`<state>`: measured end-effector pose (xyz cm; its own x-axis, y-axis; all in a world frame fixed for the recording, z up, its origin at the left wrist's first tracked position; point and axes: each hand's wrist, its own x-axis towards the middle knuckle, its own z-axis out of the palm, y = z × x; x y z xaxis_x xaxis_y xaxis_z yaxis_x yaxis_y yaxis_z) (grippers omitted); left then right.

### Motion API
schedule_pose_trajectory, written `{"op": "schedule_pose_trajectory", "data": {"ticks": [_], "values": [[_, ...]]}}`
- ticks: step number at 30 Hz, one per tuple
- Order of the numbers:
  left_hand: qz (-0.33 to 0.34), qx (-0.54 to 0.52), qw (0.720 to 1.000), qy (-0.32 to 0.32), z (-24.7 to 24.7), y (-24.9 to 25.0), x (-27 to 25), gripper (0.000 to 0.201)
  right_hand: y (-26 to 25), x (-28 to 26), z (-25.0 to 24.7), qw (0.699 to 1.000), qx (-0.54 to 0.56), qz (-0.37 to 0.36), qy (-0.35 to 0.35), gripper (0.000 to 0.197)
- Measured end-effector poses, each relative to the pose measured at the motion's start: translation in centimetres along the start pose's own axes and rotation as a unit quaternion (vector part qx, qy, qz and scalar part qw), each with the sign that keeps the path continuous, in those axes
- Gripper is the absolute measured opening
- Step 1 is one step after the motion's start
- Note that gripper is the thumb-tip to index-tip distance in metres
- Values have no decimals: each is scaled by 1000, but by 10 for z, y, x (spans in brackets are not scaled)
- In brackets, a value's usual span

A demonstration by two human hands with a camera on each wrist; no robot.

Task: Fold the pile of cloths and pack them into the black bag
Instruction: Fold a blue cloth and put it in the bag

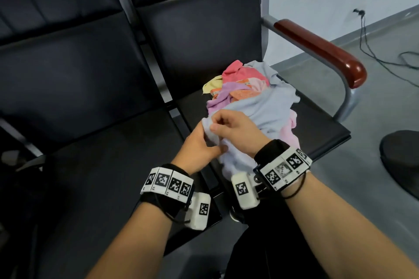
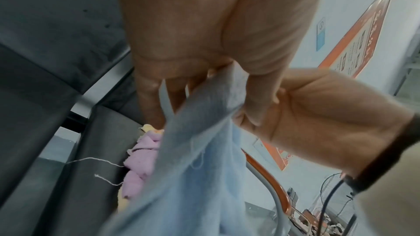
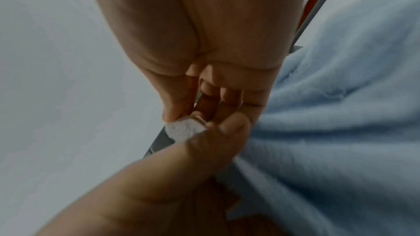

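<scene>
A pile of cloths (image 1: 240,84) in pink, yellow, purple and orange lies on the right black seat (image 1: 317,129). On top of it lies a light blue cloth (image 1: 265,108) (image 2: 195,177) (image 3: 341,114), which both hands hold at its near corner. My left hand (image 1: 204,142) (image 2: 204,71) pinches the edge from below, thumb on the cloth. My right hand (image 1: 229,124) (image 3: 191,125) pinches the corner between thumb and fingers just above the left hand. The black bag is not in view.
A row of black padded seats (image 1: 90,75) spreads to the left. A red-brown armrest (image 1: 322,52) on a grey metal frame bounds the right seat. Cables (image 1: 385,56) run across the grey floor on the right. A dark round object (image 1: 403,156) sits at the right edge.
</scene>
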<state>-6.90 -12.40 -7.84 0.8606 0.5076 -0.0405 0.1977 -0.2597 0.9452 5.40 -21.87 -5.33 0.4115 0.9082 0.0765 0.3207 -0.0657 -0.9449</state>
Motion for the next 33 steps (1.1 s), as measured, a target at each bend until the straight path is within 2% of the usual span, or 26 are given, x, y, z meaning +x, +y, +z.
{"op": "schedule_pose_trajectory", "data": {"ticks": [3,5,7,10,12,15,18,20,23,26,29,33], "values": [[2,23,999,42,2,0,-2,31,-3,-2,4,999,43,-13,-16,6],[-15,12,996,81,0,-3,-3,29,3,-4,0,998,49,-2,25,7],[-31,-44,990,127,-6,-3,-4,32,16,-7,-7,996,16,39,82,3],[-19,-68,982,175,-25,6,-5,35,34,-14,-18,982,-85,91,144,28],[2,-54,982,183,-38,13,-8,33,29,-16,-18,985,-101,52,127,41],[25,-4,987,159,-54,22,-14,21,4,-6,-6,988,-120,-60,79,51],[23,63,987,146,-75,32,-28,10,-29,12,17,970,-185,-156,33,53],[17,112,983,146,-91,37,-42,18,-48,20,37,952,-241,-189,13,46],[5,143,977,160,-114,38,-68,25,-63,23,67,944,-264,-197,25,21],[19,154,967,204,-137,29,-97,2,-72,19,97,955,-217,-204,4,6],[20,156,959,234,-160,16,-127,17,-83,12,130,966,-165,-195,-44,5],[12,137,952,274,-185,-1,-167,17,-101,8,172,975,-98,-176,-89,8]]}}
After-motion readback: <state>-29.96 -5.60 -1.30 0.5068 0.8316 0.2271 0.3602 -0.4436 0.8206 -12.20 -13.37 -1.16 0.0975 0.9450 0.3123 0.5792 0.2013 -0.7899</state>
